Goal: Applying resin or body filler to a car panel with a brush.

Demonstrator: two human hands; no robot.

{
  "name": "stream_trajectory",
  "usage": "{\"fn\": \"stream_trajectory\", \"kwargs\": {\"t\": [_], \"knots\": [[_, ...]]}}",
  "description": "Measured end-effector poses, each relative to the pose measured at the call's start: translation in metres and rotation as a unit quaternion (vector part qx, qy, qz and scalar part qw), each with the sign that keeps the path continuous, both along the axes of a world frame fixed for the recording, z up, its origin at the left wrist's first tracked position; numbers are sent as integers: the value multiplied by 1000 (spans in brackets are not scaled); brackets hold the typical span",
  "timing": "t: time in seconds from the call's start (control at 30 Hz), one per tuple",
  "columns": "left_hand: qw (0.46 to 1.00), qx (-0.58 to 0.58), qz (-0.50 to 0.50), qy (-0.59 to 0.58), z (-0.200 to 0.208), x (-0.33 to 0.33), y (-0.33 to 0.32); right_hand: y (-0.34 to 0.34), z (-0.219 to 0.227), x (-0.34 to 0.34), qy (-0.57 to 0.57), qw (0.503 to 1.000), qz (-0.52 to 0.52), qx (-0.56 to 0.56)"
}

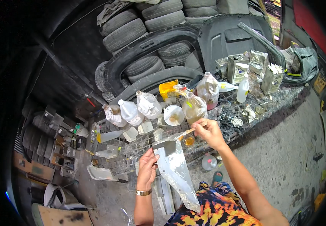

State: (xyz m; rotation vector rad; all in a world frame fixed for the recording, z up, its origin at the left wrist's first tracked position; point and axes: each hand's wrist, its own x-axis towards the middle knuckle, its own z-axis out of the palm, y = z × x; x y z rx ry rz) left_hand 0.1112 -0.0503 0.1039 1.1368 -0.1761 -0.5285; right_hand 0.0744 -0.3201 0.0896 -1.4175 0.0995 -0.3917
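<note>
My left hand (147, 168) is closed on the left edge of a long grey-and-white panel (173, 164), which slants down toward my lap. A patchy whitish layer shows on its lower part. My right hand (207, 132) pinches the wooden handle of a brush (188, 132). The brush's tip reaches the panel's upper right corner; whether it touches is hard to tell. Just below that hand stands a small cup of amber liquid (189, 141). Beyond the hands is a white tub (173, 115) with brownish residue inside.
Several plastic jugs (149, 105) line the grimy grid-topped bench (133, 162). Metal cans (238, 68) and a white squeeze bottle (242, 89) stand at the right. Behind are stacked tyres (124, 34) and a black car panel (234, 41). A clear container (209, 162) sits by my foot.
</note>
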Motion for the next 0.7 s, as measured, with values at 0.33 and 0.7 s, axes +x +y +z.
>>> {"fn": "stream_trajectory", "kwargs": {"t": [0.33, 0.7], "knots": [[999, 41, 25, -15, -1, 1, -22, 11, 11, -5, 28, 981, 31, 189], [995, 42, 83, -21, 8, -11, -47, -35, -4, -17, -48, 998, -11, -46]]}}
